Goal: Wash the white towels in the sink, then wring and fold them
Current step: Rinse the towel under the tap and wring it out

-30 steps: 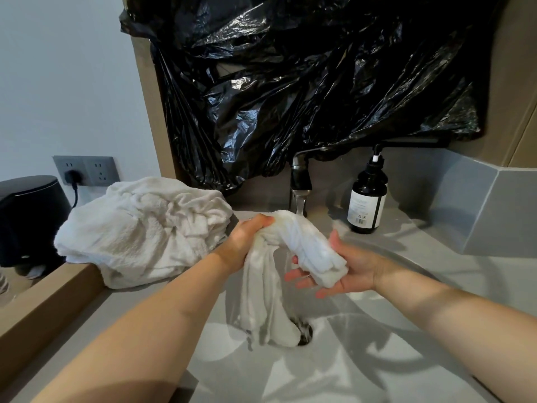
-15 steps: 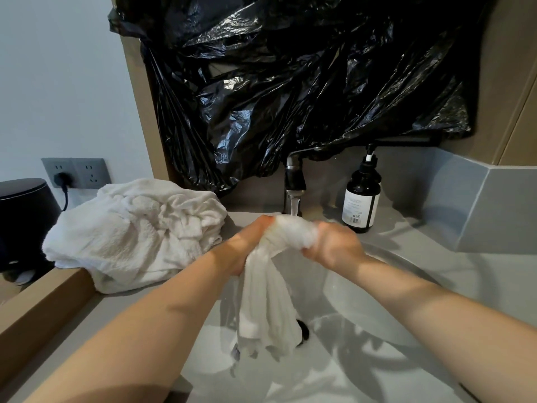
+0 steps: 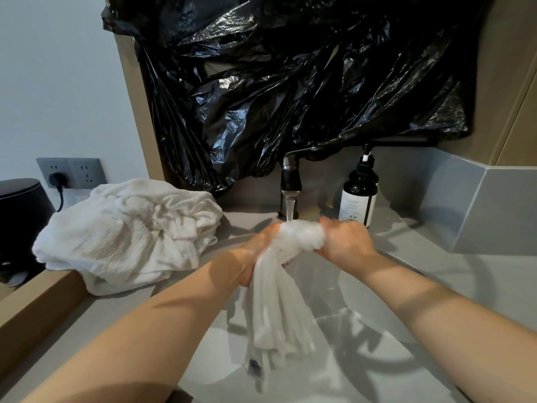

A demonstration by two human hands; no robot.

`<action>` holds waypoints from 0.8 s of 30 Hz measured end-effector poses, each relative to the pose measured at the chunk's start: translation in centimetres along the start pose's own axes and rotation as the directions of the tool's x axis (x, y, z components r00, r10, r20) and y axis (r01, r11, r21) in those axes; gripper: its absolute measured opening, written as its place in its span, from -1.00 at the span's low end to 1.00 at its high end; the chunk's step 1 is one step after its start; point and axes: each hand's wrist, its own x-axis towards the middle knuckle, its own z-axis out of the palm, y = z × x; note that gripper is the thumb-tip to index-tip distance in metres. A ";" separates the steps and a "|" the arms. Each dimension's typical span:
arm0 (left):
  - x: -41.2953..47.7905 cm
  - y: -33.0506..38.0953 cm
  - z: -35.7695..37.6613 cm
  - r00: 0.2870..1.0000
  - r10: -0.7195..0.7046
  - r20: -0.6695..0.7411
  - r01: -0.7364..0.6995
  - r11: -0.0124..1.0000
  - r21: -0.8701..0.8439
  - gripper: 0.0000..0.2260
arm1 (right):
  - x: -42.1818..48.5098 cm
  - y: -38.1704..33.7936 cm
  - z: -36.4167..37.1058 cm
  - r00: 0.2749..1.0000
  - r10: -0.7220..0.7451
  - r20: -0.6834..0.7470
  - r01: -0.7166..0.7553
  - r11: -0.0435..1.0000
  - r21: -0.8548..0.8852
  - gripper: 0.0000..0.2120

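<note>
So both hands, left (image 3: 263, 245) and right (image 3: 344, 241), are gripping a bunched towel (image 3: 299, 237) under the running tap (image 3: 290, 184) over the sink (image 3: 377, 330), mid-wash I'd say, with wringing next needing opposite twists, and the pile (image 3: 128, 234) waiting left.

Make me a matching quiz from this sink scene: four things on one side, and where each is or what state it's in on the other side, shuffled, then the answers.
Things:
1. wet towel
2. towel pile
3. dark pump bottle
4. faucet

Place or state:
A. heaped left of the sink
B. running water
C. gripped by the left hand and the right hand
D. standing right of the faucet

Pairs: 1-C, 2-A, 3-D, 4-B
</note>
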 end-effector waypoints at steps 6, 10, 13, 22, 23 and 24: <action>0.2 -0.3 -0.4 0.994 0.008 0.110 -0.019 0.995 0.095 -0.42 | 0.2 0.5 -0.4 0.992 0.045 0.121 -0.052 0.997 0.057 -0.64; -0.7 -1.2 -1.1 0.957 -0.066 0.284 -0.001 0.973 0.231 -0.48 | -0.3 0.4 -0.6 0.961 0.149 0.234 -0.189 0.969 0.158 -0.64; -1.1 -1.1 -1.5 0.946 -0.061 0.319 -0.031 0.961 0.276 -0.54 | -0.4 0.1 -0.7 0.926 0.206 0.318 -0.271 0.946 0.177 -0.64; -1.3 -1.1 -1.4 0.950 0.152 0.272 -0.189 0.975 0.115 -0.50 | -1.1 1.3 1.2 0.884 0.076 0.462 -0.382 0.688 0.617 -0.48; -1.3 -1.1 -1.4 0.948 0.140 0.285 -0.177 0.978 0.108 -0.49 | -1.1 1.6 1.4 0.869 0.040 0.493 -0.396 0.653 0.645 -0.48; -1.2 -1.1 -1.4 0.946 0.123 0.299 -0.166 0.979 0.121 -0.48 | -1.2 1.8 1.3 0.858 0.007 0.513 -0.407 0.618 0.673 -0.51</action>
